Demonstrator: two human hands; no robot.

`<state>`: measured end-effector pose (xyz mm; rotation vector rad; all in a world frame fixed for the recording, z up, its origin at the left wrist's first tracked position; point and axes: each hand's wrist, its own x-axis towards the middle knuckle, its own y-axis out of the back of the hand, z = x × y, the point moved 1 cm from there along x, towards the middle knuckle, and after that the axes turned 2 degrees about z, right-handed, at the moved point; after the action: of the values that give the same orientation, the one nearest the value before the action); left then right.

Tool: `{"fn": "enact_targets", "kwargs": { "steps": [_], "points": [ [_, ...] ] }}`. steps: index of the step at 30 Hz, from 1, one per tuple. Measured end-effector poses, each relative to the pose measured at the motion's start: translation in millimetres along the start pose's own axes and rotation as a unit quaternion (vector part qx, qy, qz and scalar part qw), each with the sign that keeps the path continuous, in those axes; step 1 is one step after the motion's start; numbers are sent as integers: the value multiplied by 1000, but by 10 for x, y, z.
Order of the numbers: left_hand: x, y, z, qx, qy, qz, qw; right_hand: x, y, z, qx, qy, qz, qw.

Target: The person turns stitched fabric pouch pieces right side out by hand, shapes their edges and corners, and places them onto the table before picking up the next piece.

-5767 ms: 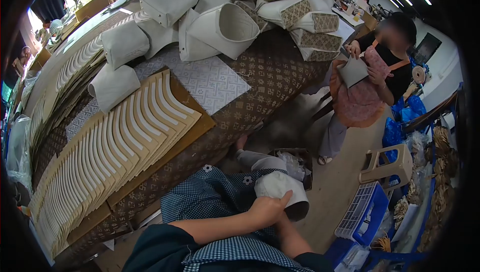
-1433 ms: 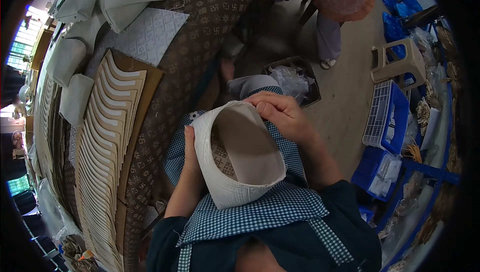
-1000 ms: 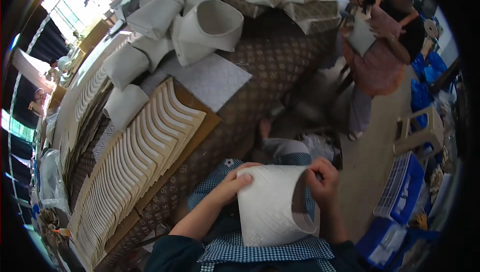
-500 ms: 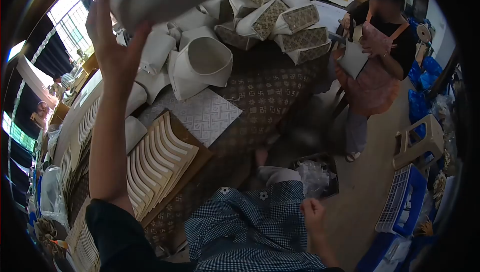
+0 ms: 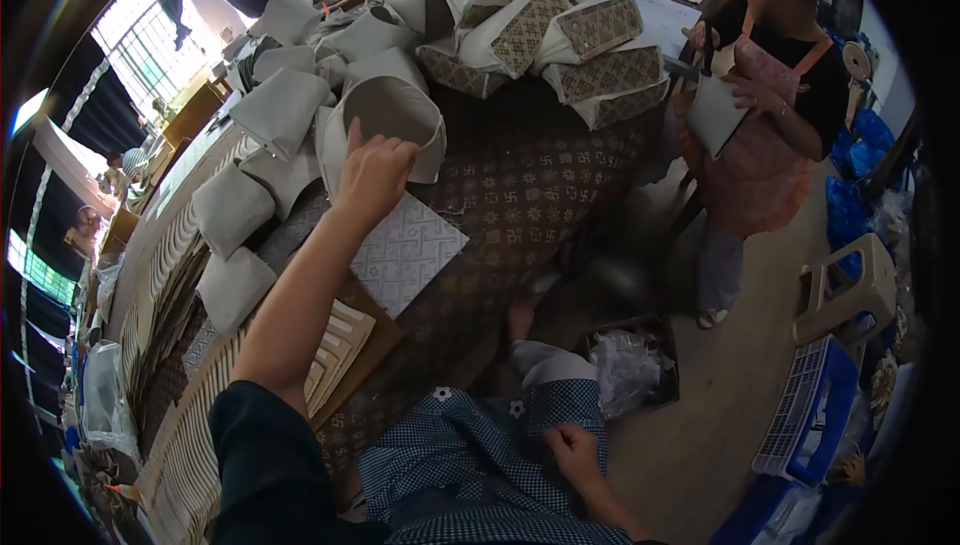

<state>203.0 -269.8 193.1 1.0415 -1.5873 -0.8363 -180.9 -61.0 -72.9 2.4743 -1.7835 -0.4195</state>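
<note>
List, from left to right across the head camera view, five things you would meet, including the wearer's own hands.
Barred window → left hand → right hand → co-worker's sandal → beige plastic stool

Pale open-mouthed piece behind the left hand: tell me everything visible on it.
The pale open-mouthed piece is an off-white, hollow shell with a wide, rounded opening and a shadowed, darker inside. It looks like leather or similar sheet, stiff enough to hold its shape. It lies mouth toward the camera, at the near side of a heap of other pale pieces on the patterned tablecloth. The left hand hides part of its lower rim; whether they touch isn't clear.
</note>
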Motion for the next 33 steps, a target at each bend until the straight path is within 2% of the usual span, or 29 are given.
{"fn": "enact_targets", "kwargs": {
  "steps": [2,3,5,6,8,11,13,15,17,20,21,23,25,26,27,29,31,33],
  "points": [
    [-5,70,7,-33,-37,104,993,-12,-10,24,24,6,2,1000],
    [-14,133,20,-49,-57,154,985,-14,-2,23,67,-28,1,997],
    [-70,445,175,-105,-76,195,972,-29,17,-1,151,-96,-4,984],
    [-126,636,292,-132,-85,215,964,-16,53,-103,196,-73,-1,978],
    [-317,950,613,-242,-73,213,944,73,180,-457,283,-27,4,959],
    [-679,1246,1080,-370,-76,153,913,154,339,-832,448,-4,-11,894],
    [-940,1269,1410,-435,-128,162,876,-29,518,-971,546,8,47,837],
    [-1213,1141,1752,-501,-173,158,833,-194,740,-1113,553,44,71,829],
    [-1512,947,2099,-599,-162,123,775,-257,1027,-1239,472,103,57,874],
    [-1923,655,2598,-657,-112,51,743,-420,1442,-1021,320,15,59,945],
    [-2051,560,2759,-673,-93,16,733,-479,1523,-1015,264,-5,91,960],
    [-2291,418,2998,-679,-107,-7,726,-590,1644,-1064,148,-45,154,976],
    [-2464,408,3103,-684,-138,-16,716,-627,1661,-1155,33,-34,154,987],
    [-2555,375,3100,-674,-150,-116,714,-645,1658,-1192,-23,-28,158,987],
    [-2596,398,3008,-727,-62,-237,642,-653,1583,-1205,-62,-47,148,986],
    [-2630,441,2813,-759,97,-464,446,-659,1331,-1144,-137,-86,149,976],
    [-2919,103,2922,-793,328,-403,319,-664,1202,-981,-217,4,129,968],
    [-2929,66,2896,-780,336,-413,329,-686,1126,-1153,-336,6,90,938]
  ]
}}
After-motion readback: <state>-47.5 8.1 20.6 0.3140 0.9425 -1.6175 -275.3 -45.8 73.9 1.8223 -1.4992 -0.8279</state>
